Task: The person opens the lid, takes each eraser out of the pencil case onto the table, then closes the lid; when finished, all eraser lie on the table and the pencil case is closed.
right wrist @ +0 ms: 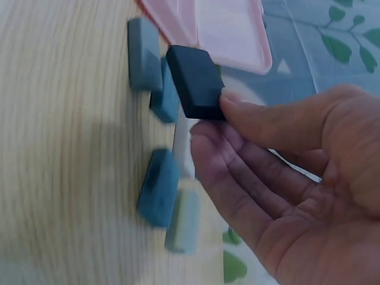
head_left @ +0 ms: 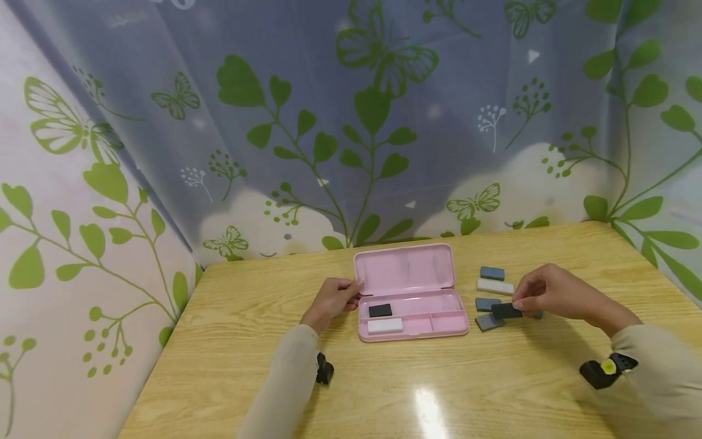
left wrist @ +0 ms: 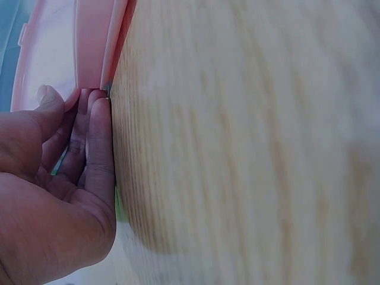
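A black block (head_left: 506,311), matte and rectangular with flat faces, is held by one end between the thumb and fingers of the right hand (head_left: 560,295); its free end points out of this grip, towards the left. The pink case (head_left: 403,271) lies open, left of this grip, and the left hand (head_left: 333,300) touches its left side near the hinge. Its lid leans up at the back. Right of the left hand, a second black block (head_left: 380,311) lies in the long rear compartment, and a white block (head_left: 385,326) lies flat in a front compartment.
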`<move>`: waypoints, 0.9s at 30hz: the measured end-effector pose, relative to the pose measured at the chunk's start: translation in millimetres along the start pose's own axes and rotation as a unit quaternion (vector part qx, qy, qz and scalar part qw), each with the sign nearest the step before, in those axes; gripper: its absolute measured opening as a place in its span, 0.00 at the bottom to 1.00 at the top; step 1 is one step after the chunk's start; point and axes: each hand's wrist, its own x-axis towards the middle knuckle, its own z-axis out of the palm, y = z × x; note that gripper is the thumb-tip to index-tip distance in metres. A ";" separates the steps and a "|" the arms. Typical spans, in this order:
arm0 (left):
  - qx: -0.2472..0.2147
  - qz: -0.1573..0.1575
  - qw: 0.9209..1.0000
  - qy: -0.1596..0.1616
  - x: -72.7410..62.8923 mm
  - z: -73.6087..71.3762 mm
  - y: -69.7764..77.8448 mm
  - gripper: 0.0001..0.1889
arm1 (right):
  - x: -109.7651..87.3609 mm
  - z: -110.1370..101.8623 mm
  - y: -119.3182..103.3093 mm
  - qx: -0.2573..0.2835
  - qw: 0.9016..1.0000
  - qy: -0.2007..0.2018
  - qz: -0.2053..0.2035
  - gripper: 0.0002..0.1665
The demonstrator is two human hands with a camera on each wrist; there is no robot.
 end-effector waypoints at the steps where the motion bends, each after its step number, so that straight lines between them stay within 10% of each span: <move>1: 0.000 0.000 1.000 -0.001 0.0 0.0 0.0 0.16 | -2.2 -1.6 3.1 -0.003 1.000 -0.003 0.000 0.05; 27: 0.004 0.011 1.000 -0.004 -1.6 0.1 0.0 0.17 | -24.0 -16.8 34.0 0.001 0.997 -0.065 0.042 0.03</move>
